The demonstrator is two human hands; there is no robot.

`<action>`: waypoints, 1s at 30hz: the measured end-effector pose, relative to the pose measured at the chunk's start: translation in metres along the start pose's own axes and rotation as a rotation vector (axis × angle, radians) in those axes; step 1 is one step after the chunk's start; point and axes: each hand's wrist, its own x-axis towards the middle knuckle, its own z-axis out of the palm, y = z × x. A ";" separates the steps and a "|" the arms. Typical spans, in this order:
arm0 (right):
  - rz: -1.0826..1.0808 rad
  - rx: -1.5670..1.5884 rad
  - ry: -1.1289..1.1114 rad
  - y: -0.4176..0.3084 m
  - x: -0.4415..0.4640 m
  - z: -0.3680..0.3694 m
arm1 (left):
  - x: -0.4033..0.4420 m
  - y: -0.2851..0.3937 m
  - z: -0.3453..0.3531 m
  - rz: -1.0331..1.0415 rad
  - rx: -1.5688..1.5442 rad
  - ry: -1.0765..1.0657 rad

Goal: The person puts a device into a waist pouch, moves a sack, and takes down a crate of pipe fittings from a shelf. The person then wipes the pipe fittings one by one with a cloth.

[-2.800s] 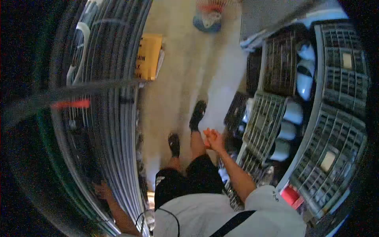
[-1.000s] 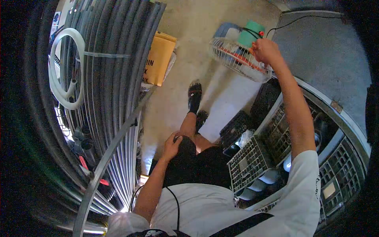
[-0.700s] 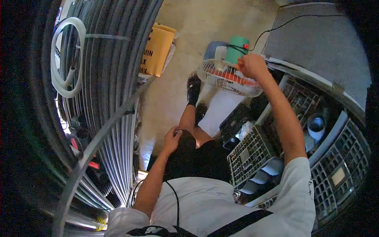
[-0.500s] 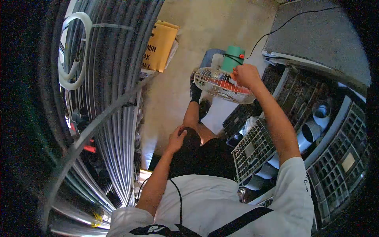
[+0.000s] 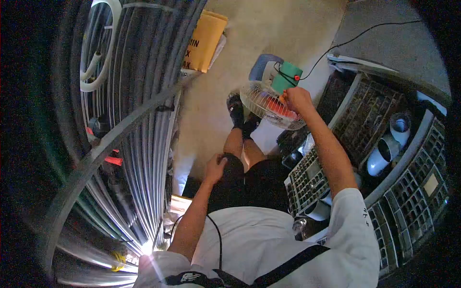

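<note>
The right hand [image 5: 297,102] is closed at the upper edge of an electric fan [image 5: 269,106], holding it in front of the lower legs. The fingers are bent inward beside the green cylindrical housing [image 5: 291,68]; whether they wrap the wire or a part hidden behind them cannot be told. The fan tilts, its pale wire cage [image 5: 252,98] facing down toward the person, with orange-red blades [image 5: 274,103] showing through the wires. A blue stand [image 5: 259,68] sits beyond the housing. A black cord [image 5: 338,45] crosses the housing, where a small red piece [image 5: 297,78] shows, and runs off to the upper right.

The left hand [image 5: 216,168] rests by the black shorts [image 5: 230,189], fingers partly curled; its grip is too unclear to tell whether it holds anything.

The fan's cage partly overlaps 1 of the 2 black shoes [image 5: 235,110] in the view. At the left, long grey pipes [image 5: 144,96] stand close together, with a loop of white hose [image 5: 115,29] against them. A yellow sheet [image 5: 207,41] with black lettering lies beside the pipes. At the right are plastic lattice crates [image 5: 307,185] and 2 grey pipe fittings [image 5: 379,161] near each other.
</note>
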 end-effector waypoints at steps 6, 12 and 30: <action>0.009 -0.026 0.109 0.003 0.008 0.011 | 0.016 -0.010 -0.010 0.125 -0.024 0.022; 0.001 -0.061 0.170 0.016 0.005 0.040 | 0.002 0.010 -0.007 0.065 0.119 -0.058; -0.010 -0.100 0.009 0.013 0.013 -0.010 | 0.016 -0.007 0.003 0.160 0.087 0.011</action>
